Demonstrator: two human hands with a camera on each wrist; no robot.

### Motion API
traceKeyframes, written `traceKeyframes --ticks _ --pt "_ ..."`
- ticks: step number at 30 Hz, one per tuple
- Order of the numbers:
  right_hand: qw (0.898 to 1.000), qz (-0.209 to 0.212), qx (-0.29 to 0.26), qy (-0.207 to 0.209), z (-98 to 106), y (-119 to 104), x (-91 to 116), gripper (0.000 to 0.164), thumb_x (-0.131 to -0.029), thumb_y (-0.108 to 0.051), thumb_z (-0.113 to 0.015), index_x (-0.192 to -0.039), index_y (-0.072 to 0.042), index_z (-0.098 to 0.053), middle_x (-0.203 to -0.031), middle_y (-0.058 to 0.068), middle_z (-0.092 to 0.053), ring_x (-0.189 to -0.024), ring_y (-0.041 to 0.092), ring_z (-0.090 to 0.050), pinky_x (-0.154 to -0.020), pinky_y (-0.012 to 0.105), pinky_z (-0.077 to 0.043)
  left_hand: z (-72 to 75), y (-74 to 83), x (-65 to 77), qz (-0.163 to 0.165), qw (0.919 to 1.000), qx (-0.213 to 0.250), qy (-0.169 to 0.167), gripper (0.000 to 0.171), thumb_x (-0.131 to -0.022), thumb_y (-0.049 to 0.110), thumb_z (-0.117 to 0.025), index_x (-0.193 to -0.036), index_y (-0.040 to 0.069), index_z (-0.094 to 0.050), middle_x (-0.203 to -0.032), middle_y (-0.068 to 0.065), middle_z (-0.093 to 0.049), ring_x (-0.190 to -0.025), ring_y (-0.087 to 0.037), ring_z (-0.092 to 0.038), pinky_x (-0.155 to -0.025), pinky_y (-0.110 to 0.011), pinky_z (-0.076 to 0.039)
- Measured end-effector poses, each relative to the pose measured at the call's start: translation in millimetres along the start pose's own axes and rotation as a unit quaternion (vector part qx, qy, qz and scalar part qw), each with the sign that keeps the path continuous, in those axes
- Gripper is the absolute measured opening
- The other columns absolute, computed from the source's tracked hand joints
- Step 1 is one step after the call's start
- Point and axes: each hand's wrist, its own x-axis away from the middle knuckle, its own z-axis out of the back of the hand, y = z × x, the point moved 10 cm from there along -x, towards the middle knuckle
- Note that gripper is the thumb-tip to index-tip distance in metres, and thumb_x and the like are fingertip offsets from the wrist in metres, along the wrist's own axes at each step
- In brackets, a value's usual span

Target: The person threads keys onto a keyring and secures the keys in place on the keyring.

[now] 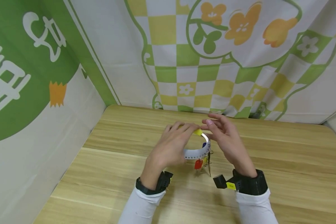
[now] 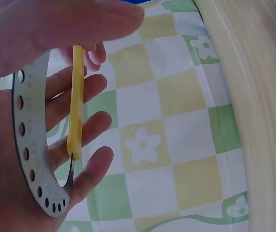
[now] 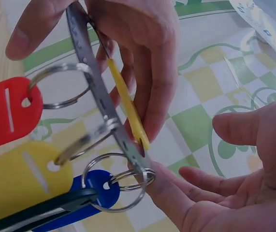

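A large flat metal key ring (image 1: 194,153) with numbered holes and a yellow grip (image 3: 128,104) stands upright above the table. My left hand (image 1: 170,146) holds it from the left, the thumb on one side and the fingers behind it in the left wrist view. Small split rings on its right part carry a red tag (image 3: 2,113), a yellow tag (image 3: 17,183), a blue tag (image 3: 99,183) and a dark long piece (image 3: 55,209). Keys (image 1: 209,169) hang below them. My right hand (image 1: 229,140) is spread at the ring's right side; whether a finger touches it, I cannot tell.
A wooden table (image 1: 100,174) lies under both hands. Behind it hangs a checked, flowered curtain (image 1: 186,74), and a green-and-white cloth (image 1: 30,133) hangs at the left. Each wrist wears a black strap with a small camera (image 1: 219,181).
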Motion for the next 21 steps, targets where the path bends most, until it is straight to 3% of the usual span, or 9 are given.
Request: traceKeyframes --ticks 8,13,21 --pt "0.999 -0.029 0.029 0.014 4.4 6.9 0.4 0.054 -0.091 -0.033 -0.052 -0.135 -0.004 -0.038 -0.122 0.018 -0.053 -0.103 0.028 -0.057 -0.082 0.036 -0.046 -1.5 -9.8 -0.7 0.044 0.9990 -0.003 -0.002 0.104 -0.052 0.010 -0.081 -0.142 0.019 -0.031 -0.141 -0.005 -0.035 -0.130 -0.024 -0.030 -0.103 -0.043 -0.024" --pt "0.999 -0.039 0.021 0.001 1.8 10.0 0.0 0.051 -0.091 -0.028 -0.053 -0.134 -0.003 -0.040 -0.118 0.020 -0.056 -0.094 0.031 -0.060 -0.079 0.040 -0.047 -1.0 -16.8 -1.2 0.063 0.9979 -0.013 0.007 0.107 -0.051 0.008 -0.081 -0.144 0.023 -0.029 -0.140 -0.007 -0.036 -0.128 -0.025 -0.033 -0.100 -0.043 -0.028" --pt "0.997 -0.060 0.040 -0.014 -0.9 15.3 -0.1 0.050 -0.090 -0.035 -0.054 -0.129 -0.006 -0.046 -0.109 0.018 -0.059 -0.080 0.033 -0.061 -0.073 0.042 -0.049 0.9 -22.9 1.7 0.086 0.9955 -0.034 0.016 0.108 -0.053 0.012 -0.081 -0.144 0.033 -0.027 -0.138 -0.007 -0.038 -0.124 -0.029 -0.035 -0.094 -0.048 -0.031"
